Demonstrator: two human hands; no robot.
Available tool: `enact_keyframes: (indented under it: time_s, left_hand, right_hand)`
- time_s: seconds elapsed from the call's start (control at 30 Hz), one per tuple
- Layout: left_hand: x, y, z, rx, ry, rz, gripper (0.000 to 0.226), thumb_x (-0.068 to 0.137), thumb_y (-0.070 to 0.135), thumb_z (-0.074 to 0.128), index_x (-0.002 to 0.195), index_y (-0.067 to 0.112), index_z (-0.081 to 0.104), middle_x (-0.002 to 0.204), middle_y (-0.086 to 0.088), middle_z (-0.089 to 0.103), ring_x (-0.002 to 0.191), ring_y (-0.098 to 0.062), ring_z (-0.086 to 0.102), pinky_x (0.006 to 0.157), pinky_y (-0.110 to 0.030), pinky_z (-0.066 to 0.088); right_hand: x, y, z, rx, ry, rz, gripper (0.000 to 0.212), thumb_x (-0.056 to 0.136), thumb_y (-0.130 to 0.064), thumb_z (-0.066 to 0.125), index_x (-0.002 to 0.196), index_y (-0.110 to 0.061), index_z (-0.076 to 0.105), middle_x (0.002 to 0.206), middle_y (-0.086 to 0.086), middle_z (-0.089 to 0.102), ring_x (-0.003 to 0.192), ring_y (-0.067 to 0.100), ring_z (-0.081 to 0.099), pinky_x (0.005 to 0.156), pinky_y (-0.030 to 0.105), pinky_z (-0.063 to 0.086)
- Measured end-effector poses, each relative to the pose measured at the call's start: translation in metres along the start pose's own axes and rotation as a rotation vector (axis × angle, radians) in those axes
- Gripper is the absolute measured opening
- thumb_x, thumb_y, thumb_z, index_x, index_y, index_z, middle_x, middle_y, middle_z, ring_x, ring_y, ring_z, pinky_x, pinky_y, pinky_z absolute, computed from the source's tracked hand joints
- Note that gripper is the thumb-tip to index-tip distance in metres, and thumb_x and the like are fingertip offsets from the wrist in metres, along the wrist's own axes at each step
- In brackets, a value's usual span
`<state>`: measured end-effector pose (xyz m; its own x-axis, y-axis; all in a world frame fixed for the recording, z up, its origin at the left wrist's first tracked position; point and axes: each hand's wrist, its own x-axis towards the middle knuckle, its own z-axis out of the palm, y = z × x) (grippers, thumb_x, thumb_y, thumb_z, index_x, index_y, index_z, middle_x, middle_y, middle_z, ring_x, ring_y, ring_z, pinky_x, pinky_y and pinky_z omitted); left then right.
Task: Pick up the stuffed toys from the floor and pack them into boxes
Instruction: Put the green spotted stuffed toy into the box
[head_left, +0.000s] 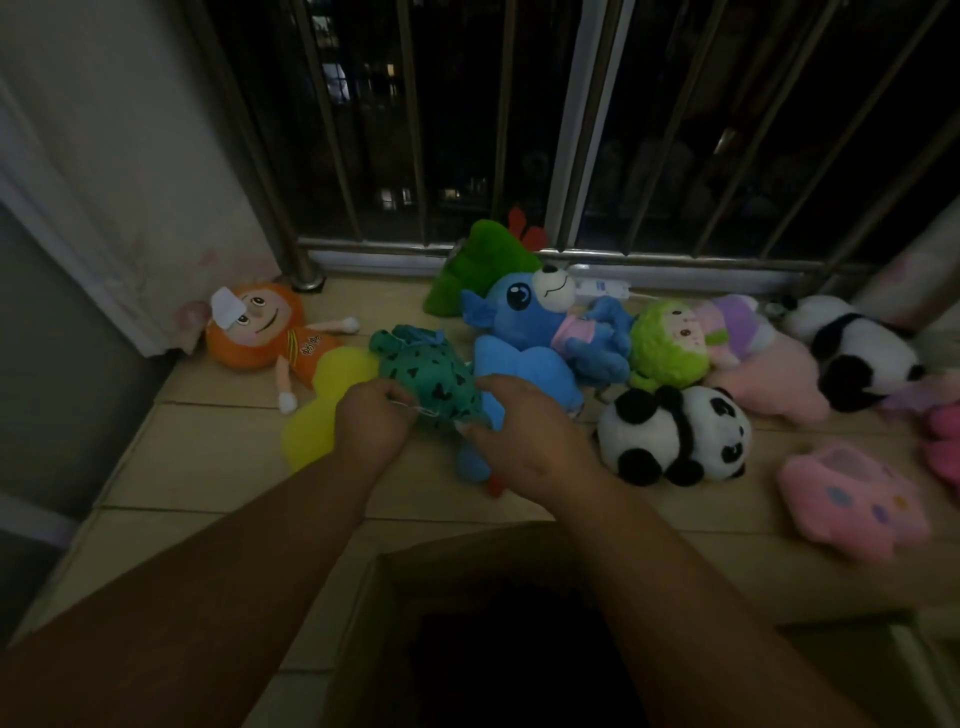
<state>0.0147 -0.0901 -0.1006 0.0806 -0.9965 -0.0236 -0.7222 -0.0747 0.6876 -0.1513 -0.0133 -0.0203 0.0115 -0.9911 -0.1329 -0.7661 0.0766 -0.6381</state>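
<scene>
Left hand (371, 415) and right hand (519, 441) are gripping the teal spotted toy (426, 379), fingers curled on its near sides. Blue toy (524, 364) is crowding its right. Bare floor (218, 467) is reaching the box (395, 566). Toy's long axis is running far-left to near-right; facing unclear.

The tiled floor (218, 467) carries the toys. Where the left hand (371, 421) and right hand (524, 441) grip the spotted toy (426, 374), a blue cushion (519, 364) lies just behind and under it. A yellow toy (322, 410) lies just left of the grip, and an orange doll (260, 332) farther left. Beyond the grip are a green plush (478, 265) and a blue animal (545, 317). Near on the right sits a panda (675, 436). Well right lie a green-hooded doll (670, 343), a pink toy (769, 379), a second panda (857, 353) and a pink paw (852, 499). On the near side stands an open box (395, 571).
</scene>
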Motion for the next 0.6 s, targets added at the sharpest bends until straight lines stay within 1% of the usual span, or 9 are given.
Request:
enact_keyframes:
  time_s: [0.1,0.17,0.3,0.33,0.4,0.43,0.47,0.53,0.6]
  left_hand:
    - [-0.006,0.022,-0.009,-0.013,0.031,0.07,0.006,0.079,0.011,0.07,0.085,0.011,0.068,0.092,-0.005,0.067,0.083,-0.015,0.056,0.069,-0.022,0.036]
    - [-0.01,0.042,-0.017,-0.046,0.052,0.099,0.007,0.079,0.014,0.071,0.085,0.013,0.067,0.091,-0.001,0.062,0.083,-0.011,0.052,0.07,-0.022,0.039]
    - [-0.026,0.077,-0.034,-0.162,0.101,0.167,0.008,0.077,0.011,0.068,0.081,0.017,0.065,0.091,-0.001,0.062,0.086,-0.014,0.055,0.076,-0.03,0.049]
    - [-0.031,0.085,-0.037,-0.2,0.113,0.18,0.008,0.076,0.01,0.067,0.079,0.017,0.064,0.089,-0.001,0.063,0.086,-0.016,0.056,0.076,-0.032,0.05]
    - [-0.044,0.098,-0.043,-0.261,0.138,0.197,0.011,0.074,0.01,0.066,0.074,0.019,0.061,0.086,-0.003,0.062,0.084,-0.019,0.057,0.073,-0.033,0.048]
    - [-0.051,0.105,-0.045,-0.284,0.157,0.205,0.014,0.074,0.009,0.065,0.071,0.021,0.058,0.084,-0.004,0.061,0.082,-0.019,0.056,0.071,-0.032,0.047]
    - [-0.057,0.112,-0.047,-0.313,0.178,0.206,0.017,0.074,0.008,0.064,0.069,0.022,0.055,0.083,-0.004,0.06,0.08,-0.018,0.055,0.069,-0.03,0.045]
    - [-0.072,0.127,-0.052,-0.392,0.224,0.184,0.024,0.074,0.003,0.061,0.068,0.023,0.049,0.077,0.0,0.055,0.073,-0.015,0.051,0.062,-0.022,0.04]
    - [-0.084,0.14,-0.056,-0.516,0.226,0.142,0.03,0.075,-0.004,0.057,0.074,0.023,0.044,0.074,0.005,0.047,0.068,-0.011,0.046,0.057,-0.016,0.039]
  right_hand:
    - [-0.002,0.007,-0.011,0.032,0.005,0.028,0.056,0.091,-0.031,0.059,0.143,-0.025,0.039,0.148,-0.001,0.039,0.131,0.019,0.039,0.105,0.029,0.033]
    - [-0.001,0.013,-0.02,0.052,0.036,0.051,0.058,0.09,-0.034,0.059,0.143,-0.025,0.039,0.148,0.0,0.038,0.133,0.02,0.039,0.105,0.031,0.034]
    - [-0.002,0.022,-0.041,0.153,0.132,0.134,0.055,0.091,-0.039,0.056,0.141,-0.021,0.042,0.145,0.004,0.044,0.129,0.022,0.044,0.095,0.025,0.036]
    - [-0.003,0.023,-0.046,0.194,0.152,0.152,0.054,0.091,-0.043,0.053,0.14,-0.021,0.044,0.142,0.005,0.047,0.125,0.023,0.048,0.094,0.026,0.039]
    - [-0.007,0.022,-0.056,0.269,0.193,0.181,0.06,0.088,-0.056,0.047,0.137,-0.02,0.047,0.138,0.007,0.051,0.12,0.025,0.053,0.097,0.038,0.047]
    - [-0.01,0.021,-0.062,0.289,0.22,0.195,0.063,0.088,-0.059,0.044,0.136,-0.02,0.048,0.137,0.007,0.052,0.119,0.025,0.053,0.097,0.041,0.047]
    - [-0.013,0.019,-0.069,0.302,0.252,0.221,0.063,0.089,-0.061,0.042,0.136,-0.019,0.048,0.136,0.006,0.053,0.12,0.025,0.053,0.098,0.039,0.045]
    - [-0.018,0.019,-0.084,0.391,0.315,0.305,0.067,0.089,-0.063,0.04,0.14,-0.018,0.043,0.138,0.007,0.051,0.122,0.026,0.051,0.099,0.038,0.043]
    - [-0.026,0.017,-0.097,0.691,0.298,0.386,0.076,0.082,-0.067,0.05,0.143,-0.022,0.036,0.139,0.008,0.05,0.119,0.03,0.054,0.095,0.047,0.048]
